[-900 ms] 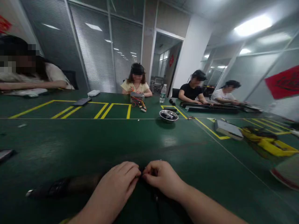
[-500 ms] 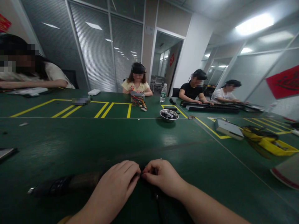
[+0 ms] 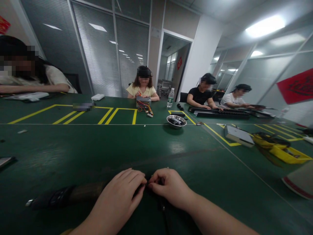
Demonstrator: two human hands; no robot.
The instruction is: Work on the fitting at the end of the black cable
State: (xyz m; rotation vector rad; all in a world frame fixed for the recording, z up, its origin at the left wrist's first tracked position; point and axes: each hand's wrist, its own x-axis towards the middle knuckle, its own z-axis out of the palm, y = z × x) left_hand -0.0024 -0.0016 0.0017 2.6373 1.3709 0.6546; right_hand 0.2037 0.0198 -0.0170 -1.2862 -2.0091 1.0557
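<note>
My left hand (image 3: 122, 192) and my right hand (image 3: 172, 187) meet above the green table (image 3: 97, 147), fingertips almost touching. Both are closed in a pinch around something small and dark, too hidden to name. Partly behind my left hand lies a dark, thick, cylindrical tool (image 3: 66, 195) with a ridged collar and a shiny metal tip pointing left. Below my right hand runs a thin dark strip or cord (image 3: 165, 215), dim against the table.
A metal bowl (image 3: 176, 125) of dark parts stands farther back, near a water bottle (image 3: 170, 98). To the right are a grey metal box (image 3: 239, 135) and a yellow tray (image 3: 290, 155). Several people sit around the table; one handles a box with coloured wires (image 3: 144, 106).
Both hands keep nearly the same pose at the same spot. The view has shifted very slightly.
</note>
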